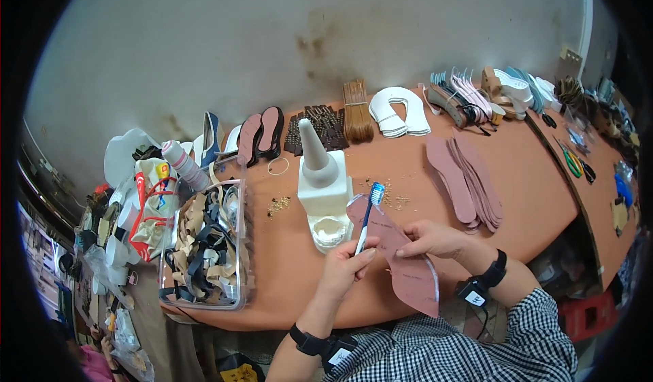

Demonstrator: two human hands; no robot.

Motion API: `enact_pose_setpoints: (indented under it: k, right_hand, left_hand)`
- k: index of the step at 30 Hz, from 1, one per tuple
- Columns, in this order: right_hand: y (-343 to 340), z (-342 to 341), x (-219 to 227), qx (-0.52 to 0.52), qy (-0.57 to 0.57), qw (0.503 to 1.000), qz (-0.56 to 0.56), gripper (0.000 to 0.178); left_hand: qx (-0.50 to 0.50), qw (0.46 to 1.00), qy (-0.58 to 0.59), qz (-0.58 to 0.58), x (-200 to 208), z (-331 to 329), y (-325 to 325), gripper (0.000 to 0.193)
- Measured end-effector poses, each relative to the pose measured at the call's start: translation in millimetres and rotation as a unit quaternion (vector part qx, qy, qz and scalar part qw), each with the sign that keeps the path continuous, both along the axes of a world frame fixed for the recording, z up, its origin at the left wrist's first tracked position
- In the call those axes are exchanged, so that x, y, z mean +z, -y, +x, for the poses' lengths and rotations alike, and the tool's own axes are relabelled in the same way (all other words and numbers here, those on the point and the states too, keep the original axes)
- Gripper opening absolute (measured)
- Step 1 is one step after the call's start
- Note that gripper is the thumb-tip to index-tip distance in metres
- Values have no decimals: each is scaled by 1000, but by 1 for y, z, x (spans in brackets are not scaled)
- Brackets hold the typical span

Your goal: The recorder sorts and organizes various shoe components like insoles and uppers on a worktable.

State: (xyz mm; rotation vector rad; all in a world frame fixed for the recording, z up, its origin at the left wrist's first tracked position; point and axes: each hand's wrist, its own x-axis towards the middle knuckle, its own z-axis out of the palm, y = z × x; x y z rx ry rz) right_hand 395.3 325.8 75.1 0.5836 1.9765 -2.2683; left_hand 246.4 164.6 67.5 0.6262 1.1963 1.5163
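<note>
My left hand point(345, 268) grips a toothbrush point(362, 234) by its handle, its blue-and-white bristles pointing up and away from me. Held by my right hand point(434, 239) is a pink insole point(411, 281), thumb pressed on its face and fingers hidden behind. White glue shows along part of the insole's edge. The brush head is beside the insole's far end; I cannot tell whether they touch. Just beyond my left hand stands a white plastic container point(317, 198) with a grey-white cone on top and white paste in its open front cup.
A clear bin point(243, 273) of straps stands left on the orange table point(286, 307). Pink insoles point(466, 181) lie right. Along the wall sit brown strips point(358, 113), white cutouts point(401, 110), dark patterned pieces point(316, 129) and sandals point(271, 130). Pliers point(571, 162) lie far right.
</note>
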Motion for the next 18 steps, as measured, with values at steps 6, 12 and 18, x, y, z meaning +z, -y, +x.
enact_pose_setpoints:
  k: [6, 12, 18]
  right_hand:
    - [1, -5, -18, -72, -13, 996, -54, 25]
    - [-2, -2, -33, -130, -35, 987, -92, 23]
    - [9, -6, -29, -149, -45, 983, -99, 21]
  left_hand:
    - [142, 982, -123, 9, -2, -4, -4, 33]
    - [176, 940, -293, -10, -13, -20, 0, 33]
    - [195, 888, -416, -38, -11, -29, -10, 29]
